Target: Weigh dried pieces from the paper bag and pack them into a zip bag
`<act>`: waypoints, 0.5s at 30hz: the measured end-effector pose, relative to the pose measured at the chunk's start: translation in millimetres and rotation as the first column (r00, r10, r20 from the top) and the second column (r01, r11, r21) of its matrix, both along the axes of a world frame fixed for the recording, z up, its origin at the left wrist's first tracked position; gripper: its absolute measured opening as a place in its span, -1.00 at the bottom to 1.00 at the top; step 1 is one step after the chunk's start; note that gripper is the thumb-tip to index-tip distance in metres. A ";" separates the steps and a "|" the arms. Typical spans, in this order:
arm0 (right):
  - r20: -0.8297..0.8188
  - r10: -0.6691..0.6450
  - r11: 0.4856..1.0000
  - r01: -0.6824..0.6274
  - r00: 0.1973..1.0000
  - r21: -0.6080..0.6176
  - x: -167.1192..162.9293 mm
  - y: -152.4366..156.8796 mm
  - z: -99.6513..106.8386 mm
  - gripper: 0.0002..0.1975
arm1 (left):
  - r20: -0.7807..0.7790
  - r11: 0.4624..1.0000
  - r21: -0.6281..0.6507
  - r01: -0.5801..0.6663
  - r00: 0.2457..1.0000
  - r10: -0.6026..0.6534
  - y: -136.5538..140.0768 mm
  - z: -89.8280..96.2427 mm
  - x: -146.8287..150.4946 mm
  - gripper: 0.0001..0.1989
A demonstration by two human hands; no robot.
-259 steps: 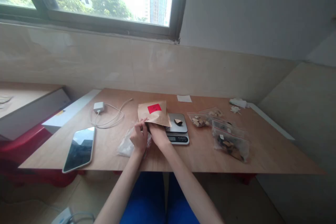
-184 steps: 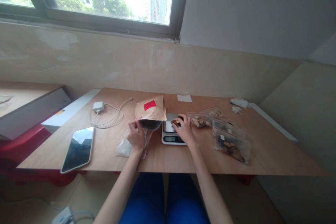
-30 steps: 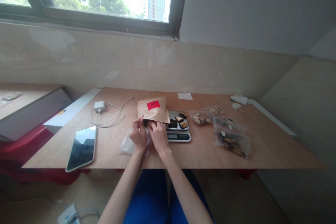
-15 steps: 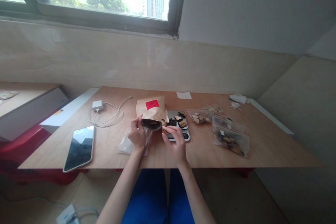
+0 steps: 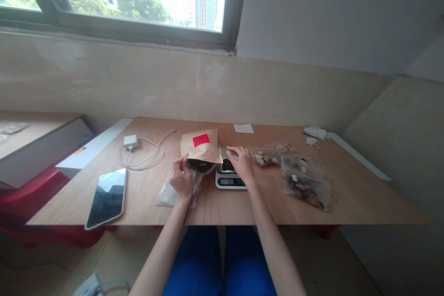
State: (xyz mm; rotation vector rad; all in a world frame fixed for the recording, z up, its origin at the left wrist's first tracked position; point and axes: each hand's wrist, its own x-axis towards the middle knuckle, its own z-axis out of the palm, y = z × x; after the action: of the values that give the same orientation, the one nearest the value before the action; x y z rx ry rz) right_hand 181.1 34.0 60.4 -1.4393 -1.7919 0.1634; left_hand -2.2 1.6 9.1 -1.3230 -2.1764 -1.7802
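My left hand (image 5: pixel 181 178) pinches the rim of a brown kraft paper bag (image 5: pixel 203 148) with a red label. The bag lies tilted, its open mouth toward me, showing a dark inside with a few pieces in it. My right hand (image 5: pixel 242 163) is over a white digital kitchen scale (image 5: pixel 229 183), fingers pinched together above its far part. What they hold, if anything, is too small to make out. Dark dried pieces (image 5: pixel 227 165) show on the scale; my right hand hides the rest of its plate. A clear plastic bag (image 5: pixel 169 191) lies partly under my left hand.
On the right are zip bags of dried slices (image 5: pixel 266 156) and another zip bag with dark pieces (image 5: pixel 307 189). A phone (image 5: pixel 107 199), a white charger (image 5: pixel 131 142) with cable, a white paper (image 5: pixel 243 128) and a crumpled white packet (image 5: pixel 315 133) also lie on the table.
My right hand has moved from the bag's mouth to above the scale's plate, away from me. My left hand and the paper bag have stayed nearly in place.
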 end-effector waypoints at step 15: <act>0.190 -0.081 0.974 0.117 0.979 -0.192 6.7 5.6 4.5 -0.73 | -0.004 1.000 0.022 0.006 1.000 -0.006 0.3 -0.5 -0.2 -0.73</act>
State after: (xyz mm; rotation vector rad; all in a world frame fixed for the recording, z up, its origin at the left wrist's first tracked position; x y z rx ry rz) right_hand 187.8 39.5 64.8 -1.7332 -1.8865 0.1721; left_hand -2.4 2.0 8.6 -1.3283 -2.1472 -1.7970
